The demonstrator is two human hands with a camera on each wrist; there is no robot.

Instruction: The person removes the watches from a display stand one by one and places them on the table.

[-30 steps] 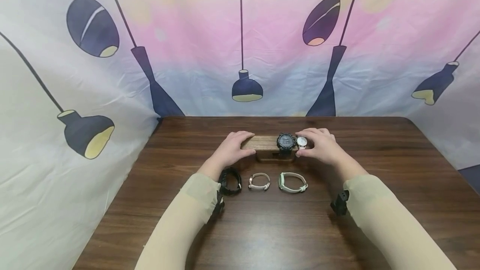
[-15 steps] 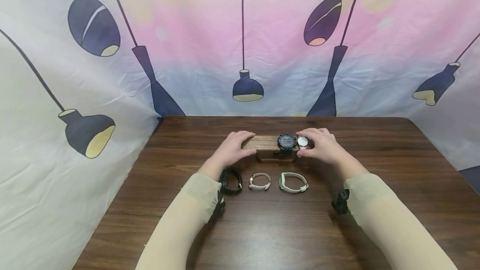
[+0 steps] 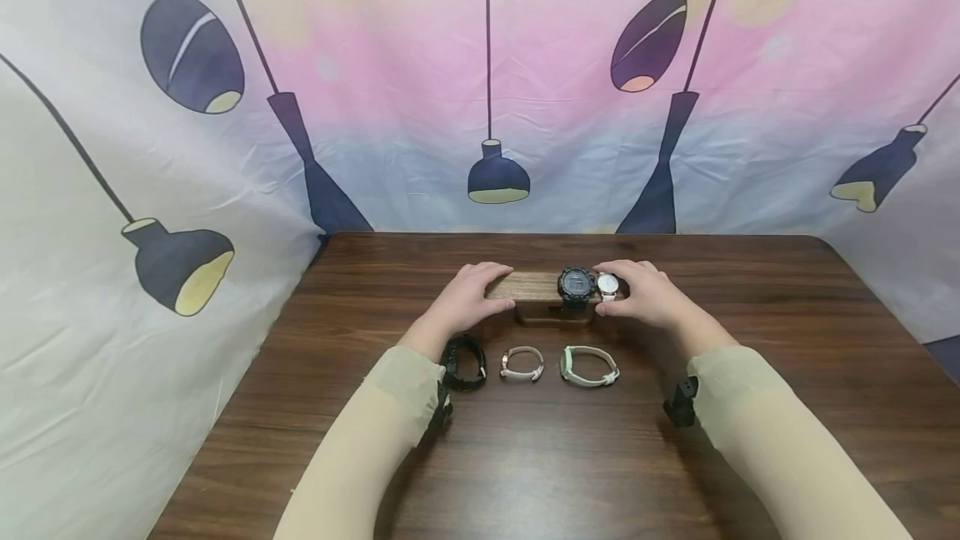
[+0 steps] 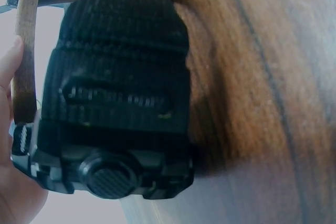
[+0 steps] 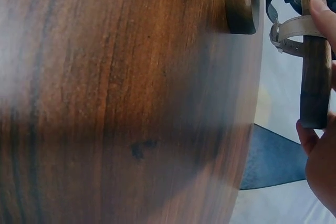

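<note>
A wooden watch stand stands toward the back of the table. On its bar sit a black digital watch and, at the right end, a white-faced watch with a pale strap. My left hand grips the bar's left end. My right hand has its thumb and fingers about the white-faced watch at the right end. In the right wrist view, the thumb lies across the pale strap, which loops under the bar; a finger touches the bar's end.
In front of the stand lie another black watch, a small watch with a pale strap and a mint-green watch. That black watch fills much of the left wrist view. A patterned cloth hangs behind the brown table.
The whole head view shifts slightly to the right. Both hands, the stand and the watches keep their places relative to one another.
</note>
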